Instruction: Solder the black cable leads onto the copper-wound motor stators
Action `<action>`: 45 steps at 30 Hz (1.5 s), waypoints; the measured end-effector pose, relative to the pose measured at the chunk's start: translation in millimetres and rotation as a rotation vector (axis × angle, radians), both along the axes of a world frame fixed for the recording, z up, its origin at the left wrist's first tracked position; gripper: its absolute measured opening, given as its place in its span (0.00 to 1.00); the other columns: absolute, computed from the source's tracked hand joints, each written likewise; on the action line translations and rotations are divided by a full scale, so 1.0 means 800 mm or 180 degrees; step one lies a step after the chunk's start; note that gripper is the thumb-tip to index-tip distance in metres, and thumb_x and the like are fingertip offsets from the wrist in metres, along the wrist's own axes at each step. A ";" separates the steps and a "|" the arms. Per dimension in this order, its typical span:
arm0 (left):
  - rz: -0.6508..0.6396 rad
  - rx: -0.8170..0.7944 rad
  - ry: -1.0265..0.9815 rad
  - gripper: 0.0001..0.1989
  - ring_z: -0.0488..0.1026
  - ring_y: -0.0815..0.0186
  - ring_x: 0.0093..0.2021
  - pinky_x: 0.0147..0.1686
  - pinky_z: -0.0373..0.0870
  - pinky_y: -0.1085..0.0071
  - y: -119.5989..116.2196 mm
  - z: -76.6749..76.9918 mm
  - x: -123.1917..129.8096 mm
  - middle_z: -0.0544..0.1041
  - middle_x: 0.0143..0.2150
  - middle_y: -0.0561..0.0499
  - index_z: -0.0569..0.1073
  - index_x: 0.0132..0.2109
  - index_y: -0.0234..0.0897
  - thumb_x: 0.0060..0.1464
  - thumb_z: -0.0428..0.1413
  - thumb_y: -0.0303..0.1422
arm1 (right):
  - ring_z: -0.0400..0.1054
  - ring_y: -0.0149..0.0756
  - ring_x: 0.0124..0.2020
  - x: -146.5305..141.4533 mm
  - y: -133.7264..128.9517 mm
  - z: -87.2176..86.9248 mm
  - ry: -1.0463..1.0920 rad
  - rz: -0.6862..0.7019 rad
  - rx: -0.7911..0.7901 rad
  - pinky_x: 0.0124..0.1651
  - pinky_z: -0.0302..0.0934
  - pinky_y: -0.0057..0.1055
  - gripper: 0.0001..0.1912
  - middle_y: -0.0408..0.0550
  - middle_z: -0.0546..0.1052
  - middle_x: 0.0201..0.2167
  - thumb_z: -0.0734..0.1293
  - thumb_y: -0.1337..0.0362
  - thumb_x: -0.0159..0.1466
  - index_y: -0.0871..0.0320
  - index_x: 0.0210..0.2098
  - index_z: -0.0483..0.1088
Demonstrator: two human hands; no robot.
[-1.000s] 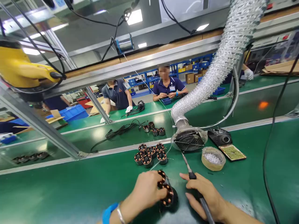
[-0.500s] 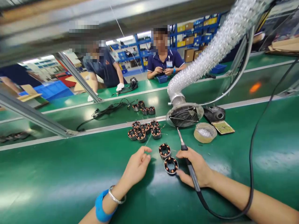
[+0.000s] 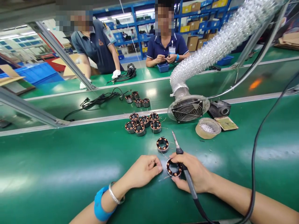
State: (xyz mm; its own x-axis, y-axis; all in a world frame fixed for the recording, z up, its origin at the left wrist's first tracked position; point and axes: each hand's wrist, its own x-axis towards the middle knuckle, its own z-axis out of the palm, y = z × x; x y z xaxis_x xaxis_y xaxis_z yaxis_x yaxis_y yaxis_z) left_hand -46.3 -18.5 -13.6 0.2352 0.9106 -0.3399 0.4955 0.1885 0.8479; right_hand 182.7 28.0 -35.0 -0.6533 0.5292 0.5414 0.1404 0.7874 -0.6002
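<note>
My right hand [image 3: 195, 171] grips a soldering iron [image 3: 190, 180], its bare tip pointing away from me. The thumb and a finger of that hand also clasp a motor stator [image 3: 168, 168], a black ring with copper windings and thin loose wires. My left hand [image 3: 147, 169] is just left of this stator, fingers curled and thumb close to the fingertips; whatever they may pinch is hidden. Beyond the hands, another stator [image 3: 162, 145] rests on the green bench. Farther back sits a cluster of several stators [image 3: 139, 129] with wire ends sticking out.
A fume extractor [image 3: 188, 110] on a silver hose stands at the back. Right of it are a round tub [image 3: 207, 128], an iron stand [image 3: 219, 109] and a sponge tray [image 3: 226, 123]. The iron's cable [image 3: 253, 155] loops on the right. Two people work across the bench.
My right hand has closed on the nearer stator and separated it from the other one. My left hand has moved right and nearer to me, fingers curled in.
</note>
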 end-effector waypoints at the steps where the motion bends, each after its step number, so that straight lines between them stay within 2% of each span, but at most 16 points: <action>1: 0.0070 0.0093 0.0027 0.12 0.49 0.71 0.21 0.22 0.45 0.73 0.000 0.002 0.001 0.52 0.19 0.62 0.72 0.34 0.35 0.58 0.53 0.40 | 0.75 0.42 0.44 0.002 -0.001 0.000 -0.0005 0.0055 -0.0041 0.46 0.72 0.38 0.23 0.53 0.77 0.45 0.67 0.67 0.56 0.56 0.51 0.61; 3: 0.0168 0.0343 0.0122 0.12 0.49 0.71 0.22 0.23 0.46 0.74 0.001 0.009 0.004 0.51 0.20 0.62 0.74 0.39 0.35 0.60 0.52 0.39 | 0.74 0.41 0.45 0.005 -0.002 0.001 -0.0009 0.0165 -0.0092 0.47 0.71 0.37 0.24 0.54 0.76 0.46 0.66 0.68 0.56 0.56 0.51 0.60; 5: 0.0088 0.0523 0.0368 0.12 0.51 0.71 0.22 0.24 0.47 0.73 0.002 0.016 0.007 0.52 0.20 0.62 0.75 0.42 0.35 0.60 0.51 0.37 | 0.74 0.40 0.45 0.007 -0.001 0.002 -0.0011 0.0236 -0.0097 0.47 0.71 0.36 0.24 0.54 0.76 0.47 0.66 0.69 0.56 0.56 0.52 0.60; 9: -0.0158 0.0408 0.0725 0.10 0.53 0.72 0.21 0.24 0.46 0.73 0.002 0.024 0.004 0.55 0.18 0.61 0.74 0.32 0.35 0.59 0.53 0.35 | 0.73 0.39 0.42 0.009 0.001 0.002 0.0020 0.0307 -0.0092 0.45 0.71 0.36 0.25 0.53 0.76 0.46 0.65 0.69 0.56 0.57 0.52 0.59; 12: -0.0166 0.0022 0.0199 0.11 0.49 0.73 0.20 0.22 0.43 0.73 0.003 0.022 -0.003 0.53 0.16 0.62 0.71 0.28 0.35 0.55 0.55 0.36 | 0.73 0.40 0.42 0.008 0.003 0.001 0.0001 0.0335 -0.0105 0.45 0.71 0.36 0.25 0.53 0.76 0.45 0.65 0.68 0.56 0.57 0.52 0.59; 16: 0.0181 -0.0607 -0.1055 0.18 0.46 0.74 0.18 0.21 0.41 0.73 0.010 0.017 0.004 0.55 0.16 0.61 0.70 0.26 0.35 0.46 0.61 0.47 | 0.72 0.38 0.38 0.002 0.003 0.002 -0.0005 0.0221 -0.0088 0.42 0.71 0.35 0.24 0.52 0.76 0.45 0.65 0.68 0.56 0.56 0.52 0.59; 18: 0.0355 -0.0696 -0.1252 0.22 0.44 0.75 0.17 0.20 0.40 0.72 0.014 0.016 0.012 0.54 0.16 0.62 0.70 0.28 0.35 0.47 0.58 0.52 | 0.71 0.37 0.35 0.000 0.003 0.002 0.0001 0.0135 -0.0048 0.39 0.70 0.35 0.24 0.52 0.76 0.44 0.65 0.68 0.56 0.56 0.52 0.59; 21: 0.0429 -0.0344 -0.0845 0.19 0.44 0.74 0.19 0.21 0.41 0.73 0.012 0.019 0.018 0.51 0.18 0.63 0.71 0.31 0.35 0.49 0.59 0.49 | 0.71 0.38 0.34 0.001 0.004 0.003 0.0020 0.0046 0.0024 0.37 0.70 0.34 0.24 0.52 0.76 0.43 0.64 0.68 0.56 0.56 0.52 0.58; 23: 0.0255 -0.0108 -0.0219 0.14 0.46 0.73 0.21 0.22 0.42 0.73 0.006 0.021 0.016 0.51 0.19 0.63 0.73 0.32 0.35 0.47 0.63 0.41 | 0.72 0.39 0.37 0.003 0.005 0.003 0.0032 -0.0010 0.0052 0.39 0.71 0.35 0.25 0.53 0.76 0.44 0.64 0.68 0.56 0.56 0.52 0.58; 25: 0.0044 -0.0097 0.0304 0.09 0.48 0.72 0.22 0.22 0.43 0.72 -0.001 0.024 0.012 0.50 0.19 0.63 0.75 0.32 0.35 0.48 0.63 0.37 | 0.72 0.41 0.39 0.005 0.006 0.001 0.0030 -0.0052 0.0067 0.41 0.71 0.36 0.25 0.53 0.75 0.44 0.65 0.68 0.56 0.56 0.52 0.58; 29: -0.0119 -0.0036 0.0554 0.08 0.49 0.72 0.21 0.22 0.44 0.72 -0.009 0.025 0.006 0.50 0.17 0.63 0.77 0.34 0.35 0.54 0.58 0.36 | 0.72 0.41 0.39 0.006 0.008 -0.001 0.0000 -0.0065 0.0027 0.41 0.71 0.36 0.25 0.52 0.76 0.44 0.65 0.68 0.56 0.56 0.52 0.58; 35: -0.0189 -0.0635 -0.0011 0.09 0.47 0.73 0.20 0.19 0.41 0.72 -0.006 0.012 0.008 0.52 0.16 0.63 0.75 0.31 0.34 0.50 0.61 0.37 | 0.73 0.41 0.40 0.005 0.007 0.001 0.0022 -0.0055 0.0049 0.42 0.71 0.36 0.25 0.52 0.76 0.44 0.65 0.67 0.56 0.55 0.52 0.58; 38: 0.0028 -0.0525 -0.0192 0.09 0.46 0.73 0.20 0.20 0.42 0.72 -0.003 0.008 0.003 0.52 0.16 0.64 0.71 0.29 0.34 0.51 0.60 0.36 | 0.73 0.41 0.39 0.006 0.007 0.003 0.0033 -0.0064 0.0055 0.42 0.71 0.36 0.24 0.52 0.76 0.44 0.65 0.67 0.56 0.55 0.52 0.58; 41: 0.0190 -0.0442 -0.0374 0.10 0.46 0.73 0.20 0.21 0.41 0.73 0.000 0.012 -0.003 0.53 0.17 0.64 0.70 0.29 0.35 0.52 0.59 0.37 | 0.73 0.41 0.40 0.007 0.008 0.003 0.0014 -0.0058 0.0032 0.42 0.71 0.35 0.24 0.52 0.76 0.44 0.65 0.67 0.56 0.55 0.52 0.59; 45: 0.0426 -0.0546 -0.0922 0.16 0.51 0.73 0.21 0.23 0.46 0.74 0.005 0.025 0.004 0.62 0.19 0.59 0.71 0.27 0.33 0.46 0.62 0.43 | 0.74 0.41 0.40 0.007 0.009 0.005 -0.0050 -0.0020 0.0002 0.42 0.71 0.36 0.24 0.52 0.76 0.44 0.65 0.67 0.56 0.55 0.52 0.59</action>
State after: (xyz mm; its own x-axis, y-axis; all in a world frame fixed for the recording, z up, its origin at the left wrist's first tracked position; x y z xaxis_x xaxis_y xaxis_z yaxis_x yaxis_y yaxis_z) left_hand -43.3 -14.6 6.1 0.2267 0.8754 -0.4270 0.2005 0.3871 0.9000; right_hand 188.1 35.1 -30.9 -0.6584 0.5331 0.5313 0.1549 0.7868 -0.5974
